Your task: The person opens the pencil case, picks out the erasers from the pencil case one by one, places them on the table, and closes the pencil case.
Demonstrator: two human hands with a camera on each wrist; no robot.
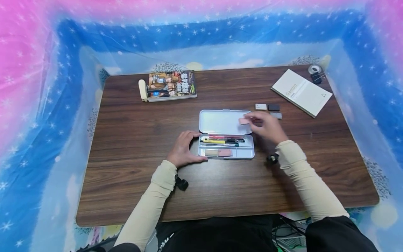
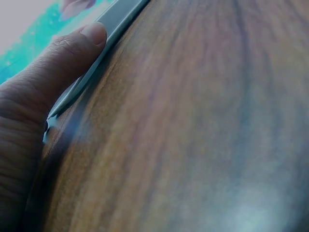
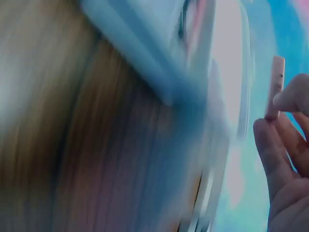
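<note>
A white pencil case (image 1: 244, 151) lies with its lid (image 1: 217, 120) folded back. Several pens (image 1: 220, 141) fill its rear compartment; a beige eraser (image 1: 211, 153) and a pink eraser (image 1: 224, 152) sit side by side in the front one. My left hand (image 1: 184, 148) grips the case's left end, thumb along the front edge, fingers at the hinge side; the left wrist view shows the thumb (image 2: 72, 53) against the rim. Above the lid's right part, my right hand (image 1: 266, 126) pinches another pink block-shaped eraser (image 3: 275, 87) between thumb and fingers.
Right of the lid lie a white eraser (image 1: 260, 106), a black one (image 1: 273, 107) and a grey one (image 1: 276, 115). A cream book (image 1: 302, 92), a tape roll (image 1: 315, 69) and a black clip (image 1: 316, 77) are at back right. Back left: a magazine (image 1: 172, 84) and a cream stapler-like object (image 1: 142, 90).
</note>
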